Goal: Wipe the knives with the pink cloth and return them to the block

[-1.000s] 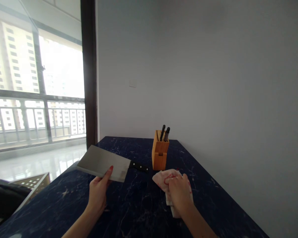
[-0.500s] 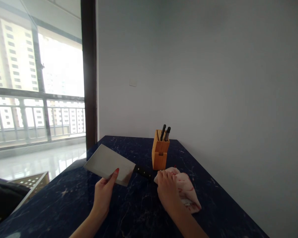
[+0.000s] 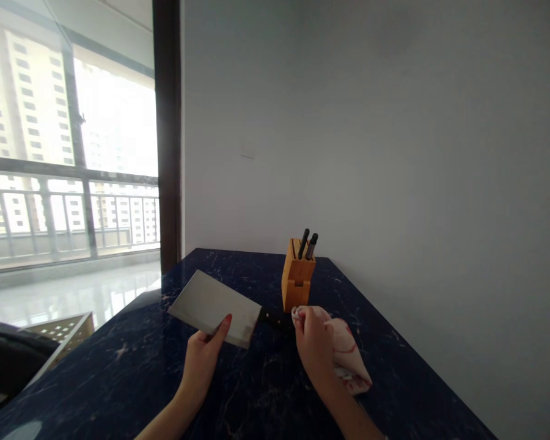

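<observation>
While I follow remotely, my left hand (image 3: 204,354) pinches the cleaver (image 3: 215,308) by its blade above the tabletop (image 3: 256,403); my right hand (image 3: 312,345) has its fingers closed on a cloth (image 3: 351,354) near the handle (image 3: 272,319). With both in hand, I judge the work begun but unfinished; how much is left I cannot tell. The upright block (image 3: 296,296) holds two black-handled tools (image 3: 304,241).

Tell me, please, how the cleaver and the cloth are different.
The cleaver is flat and stiff, with a black handle; the cloth is soft and folded, pale with red markings. The left hand holds the cleaver by its grey blade, while the right hand grips the cloth bunched up. Shared: each is held in one hand.
</observation>
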Motion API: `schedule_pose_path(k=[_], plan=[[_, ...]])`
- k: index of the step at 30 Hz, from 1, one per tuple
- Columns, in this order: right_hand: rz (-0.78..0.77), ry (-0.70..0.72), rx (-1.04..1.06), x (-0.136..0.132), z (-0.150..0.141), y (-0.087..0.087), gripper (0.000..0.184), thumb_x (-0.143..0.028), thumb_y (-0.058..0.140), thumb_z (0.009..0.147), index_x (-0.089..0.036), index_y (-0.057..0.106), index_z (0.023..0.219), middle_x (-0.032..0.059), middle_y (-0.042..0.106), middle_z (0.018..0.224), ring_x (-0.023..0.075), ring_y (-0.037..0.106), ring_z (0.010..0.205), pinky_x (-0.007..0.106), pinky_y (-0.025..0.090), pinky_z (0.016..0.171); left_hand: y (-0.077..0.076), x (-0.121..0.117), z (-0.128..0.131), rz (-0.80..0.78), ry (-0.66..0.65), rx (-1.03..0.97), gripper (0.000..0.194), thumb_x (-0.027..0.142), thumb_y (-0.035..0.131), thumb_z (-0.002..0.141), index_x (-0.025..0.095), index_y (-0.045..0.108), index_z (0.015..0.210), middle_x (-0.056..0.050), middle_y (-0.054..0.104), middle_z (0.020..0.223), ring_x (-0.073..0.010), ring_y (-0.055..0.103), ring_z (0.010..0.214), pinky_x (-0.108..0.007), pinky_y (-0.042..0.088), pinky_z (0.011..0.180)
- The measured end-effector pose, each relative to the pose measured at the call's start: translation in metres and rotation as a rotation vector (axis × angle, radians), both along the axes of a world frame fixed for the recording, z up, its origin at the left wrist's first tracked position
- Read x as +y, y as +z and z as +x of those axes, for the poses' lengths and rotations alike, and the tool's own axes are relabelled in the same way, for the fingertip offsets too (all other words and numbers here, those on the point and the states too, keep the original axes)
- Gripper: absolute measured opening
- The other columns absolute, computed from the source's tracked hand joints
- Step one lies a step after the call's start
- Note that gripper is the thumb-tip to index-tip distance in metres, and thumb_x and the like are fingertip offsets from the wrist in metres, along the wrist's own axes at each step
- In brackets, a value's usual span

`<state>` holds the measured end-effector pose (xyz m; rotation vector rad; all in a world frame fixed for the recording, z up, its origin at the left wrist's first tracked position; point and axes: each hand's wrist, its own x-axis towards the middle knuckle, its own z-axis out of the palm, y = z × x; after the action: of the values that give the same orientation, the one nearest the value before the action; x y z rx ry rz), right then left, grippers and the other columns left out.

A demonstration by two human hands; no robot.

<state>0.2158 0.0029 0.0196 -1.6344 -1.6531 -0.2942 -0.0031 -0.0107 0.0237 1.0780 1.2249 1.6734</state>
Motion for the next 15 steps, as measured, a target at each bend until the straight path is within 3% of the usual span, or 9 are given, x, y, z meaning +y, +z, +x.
schedule_pose_path(k=[9, 15], plan=[[0.049, 0.275, 0.363, -0.009, -0.026, 0.001, 0.02, -0.036, 0.043, 0.084, -0.022, 0.058, 0.085, 0.004, 0.063, 0.084, 0.0196, 0.055, 0.08, 0.032, 0.039, 0.073, -0.003, -0.012, 0.018, 0.056, -0.113, 0.076, 0.027, 0.037, 0.074, 0.058, 0.013, 0.072, 0.071, -0.004, 0.073, 0.072, -0.0266, 0.065, 0.073, -0.028, 0.05, 0.066], [0.005, 0.357, 0.413, -0.013, -0.031, 0.008, 0.02, -0.036, 0.049, 0.081, -0.023, 0.062, 0.077, 0.0034, 0.064, 0.077, 0.0203, 0.056, 0.078, 0.033, 0.04, 0.074, 0.001, -0.014, 0.021, 0.07, -0.115, 0.019, 0.03, 0.034, 0.077, 0.054, 0.013, 0.072, 0.075, -0.005, 0.073, 0.075, -0.0286, 0.066, 0.077, -0.03, 0.05, 0.07]])
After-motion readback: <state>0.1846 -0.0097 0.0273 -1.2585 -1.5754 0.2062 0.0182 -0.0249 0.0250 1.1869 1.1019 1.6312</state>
